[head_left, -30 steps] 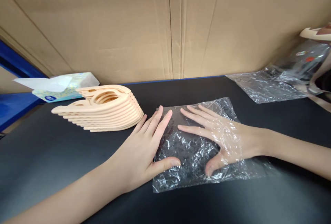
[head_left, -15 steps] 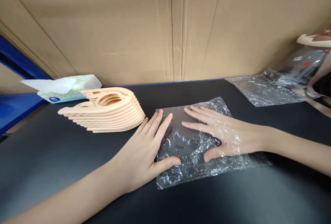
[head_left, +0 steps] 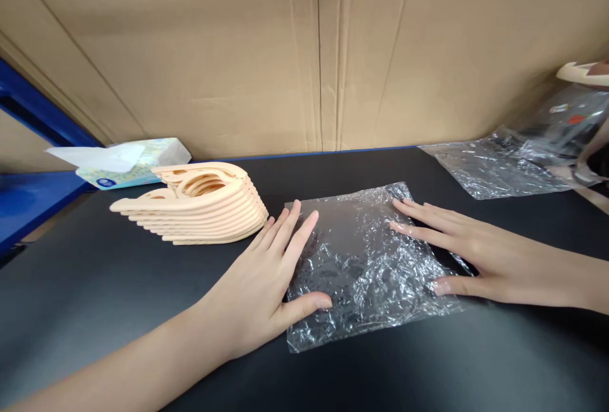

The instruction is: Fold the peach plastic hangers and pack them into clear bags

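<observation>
A clear, crinkled plastic bag (head_left: pixel 352 272) lies flat on the black table. My left hand (head_left: pixel 261 285) rests palm down with fingers spread, pressing on the bag's left edge. At the bag's right edge is my right hand (head_left: pixel 461 247), its fingers stretched out and apart. Only its fingertips and thumb tip overlap the plastic; whether they are just inside or on top is hard to tell. Left of the bag, close to my left fingertips, sits a neat stack of peach plastic pieces (head_left: pixel 214 206) with cut-out openings, looking like clothes hangers.
A tissue box (head_left: pixel 143 161) with a tissue sticking out stands at the back left. Another clear plastic sheet or bag (head_left: pixel 495 167) lies at the back right, beside a transparent packet (head_left: pixel 566 120). Cardboard (head_left: pixel 214 50) walls off the back; a blue frame (head_left: pixel 42 107) borders the left.
My right hand has slid out to the right from under the bag's upper layer, leaving only the tips overlapping. My left hand has stayed on the left edge.
</observation>
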The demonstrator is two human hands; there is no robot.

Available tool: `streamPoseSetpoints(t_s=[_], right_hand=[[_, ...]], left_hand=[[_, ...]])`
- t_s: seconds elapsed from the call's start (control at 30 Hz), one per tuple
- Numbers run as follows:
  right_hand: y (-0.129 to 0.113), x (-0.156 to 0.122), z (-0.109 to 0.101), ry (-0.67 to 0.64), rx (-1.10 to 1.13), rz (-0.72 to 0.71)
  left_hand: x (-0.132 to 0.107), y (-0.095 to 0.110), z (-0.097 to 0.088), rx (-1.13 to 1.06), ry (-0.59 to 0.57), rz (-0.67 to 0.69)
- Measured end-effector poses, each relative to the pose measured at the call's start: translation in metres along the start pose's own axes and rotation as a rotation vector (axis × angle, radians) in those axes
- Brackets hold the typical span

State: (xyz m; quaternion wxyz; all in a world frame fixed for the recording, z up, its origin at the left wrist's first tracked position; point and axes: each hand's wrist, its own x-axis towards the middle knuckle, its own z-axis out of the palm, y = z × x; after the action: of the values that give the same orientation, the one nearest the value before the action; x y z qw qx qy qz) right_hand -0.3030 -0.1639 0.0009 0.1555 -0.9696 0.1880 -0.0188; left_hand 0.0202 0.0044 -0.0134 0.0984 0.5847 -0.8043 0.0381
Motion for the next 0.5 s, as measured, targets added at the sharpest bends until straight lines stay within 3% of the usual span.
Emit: streamPoseSetpoints(t_s=[0.3, 0.5], right_hand=[[-0.012, -0.001, 0.006, 0.036, -0.071, -0.024], [-0.019, 0.000, 0.007, 0.110, -0.196, -0.049]], left_hand=[[0.000, 0.006, -0.016, 0.219, 0.151, 0.131], [0.003, 0.002, -0.050, 0.230, 0.178, 0.289]])
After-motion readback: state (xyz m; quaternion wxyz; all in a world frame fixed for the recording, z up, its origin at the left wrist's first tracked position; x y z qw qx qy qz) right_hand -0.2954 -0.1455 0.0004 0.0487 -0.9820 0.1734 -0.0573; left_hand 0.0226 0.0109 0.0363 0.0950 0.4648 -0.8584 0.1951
